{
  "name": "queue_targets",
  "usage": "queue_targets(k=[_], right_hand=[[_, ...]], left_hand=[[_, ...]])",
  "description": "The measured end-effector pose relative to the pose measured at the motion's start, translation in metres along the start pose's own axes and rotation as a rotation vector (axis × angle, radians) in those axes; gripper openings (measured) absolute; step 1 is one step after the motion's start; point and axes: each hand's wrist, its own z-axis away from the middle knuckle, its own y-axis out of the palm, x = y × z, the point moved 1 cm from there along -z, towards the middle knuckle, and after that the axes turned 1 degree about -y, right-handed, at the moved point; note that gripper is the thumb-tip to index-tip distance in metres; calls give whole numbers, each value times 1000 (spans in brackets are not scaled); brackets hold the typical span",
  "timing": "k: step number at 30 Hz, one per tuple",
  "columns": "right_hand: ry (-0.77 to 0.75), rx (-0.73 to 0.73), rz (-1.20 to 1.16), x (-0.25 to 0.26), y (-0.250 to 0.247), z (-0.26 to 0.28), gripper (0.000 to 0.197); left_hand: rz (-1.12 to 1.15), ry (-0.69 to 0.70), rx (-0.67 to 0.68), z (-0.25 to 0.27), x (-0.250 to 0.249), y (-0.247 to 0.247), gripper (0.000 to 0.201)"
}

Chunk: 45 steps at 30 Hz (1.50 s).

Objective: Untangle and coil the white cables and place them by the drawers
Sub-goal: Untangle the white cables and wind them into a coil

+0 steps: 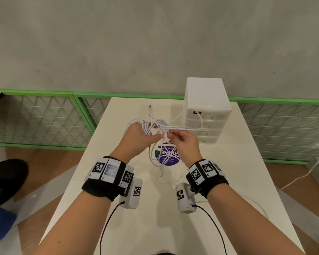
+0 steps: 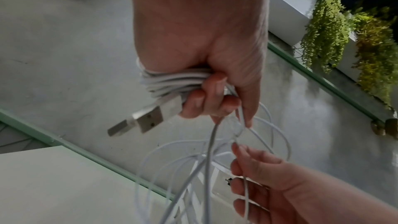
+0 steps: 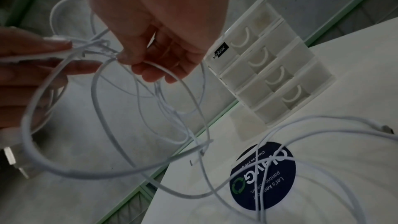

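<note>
We hold the white cables (image 1: 156,126) in the air above the surface (image 1: 228,181), just in front of the drawers (image 1: 206,115), with slack loops trailing down from our grip onto the round purple sticker (image 1: 167,157). Our left hand (image 1: 136,134) is curled tight round a bundle of coiled turns, and a metal USB plug (image 2: 146,120) juts out just beyond its fingers. Our right hand (image 1: 185,142) pinches a single strand at the knot, right beside the left thumb. The cables look thin, round and smooth-jacketed, soft enough to sag into wide loops, so we judge them light and floppy, likely to spring open if the left grip loosens and to snag on one another where they cross. The best hold seems to be on the strand close to the tangle, not on the stiff plug ends, drawing it out gently so the knot does not tighten. The drawers are a small white plastic block with four shallow fronts and curved handles; the surface is matt and pale.
</note>
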Motion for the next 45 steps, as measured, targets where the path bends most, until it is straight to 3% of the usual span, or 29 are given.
queue_targets(k=[3, 10, 13, 16, 19, 23, 28, 33, 36, 40, 45], right_hand=[[-17, 13, 14, 1, -1, -1, 16], [-39, 90, 27, 5, -1, -1, 19], [-70, 79, 50, 10, -2, 0, 23], [-92, 59, 72, 16, -2, -1, 27], [-121, 73, 93, 19, 0, -1, 37], [-82, 97, 69, 18, -1, -2, 36], [-96, 172, 71, 22, 6, 4, 23], [-50, 201, 135, 22, 7, 6, 23], [-45, 181, 128, 22, 6, 9, 16], [-103, 60, 98, 24, 1, 13, 24], [-288, -52, 194, 30, -1, 8, 27]], left_hand=[[120, 21, 9, 4, -7, -4, 14], [255, -34, 2, 6, -9, -1, 10], [210, -17, 56, 7, -11, 3, 25], [160, -35, 112, 8, -7, 10, 7], [123, -82, 129, 5, -1, 15, 29], [160, -111, 155, 4, 3, 14, 34], [369, -117, -79, -2, 10, 16, 16], [415, -104, -89, -3, 14, 14, 14], [394, -160, -53, -4, 21, 16, 19], [465, -210, -107, -7, 24, 15, 32], [286, -113, -92, -8, 22, 17, 11]])
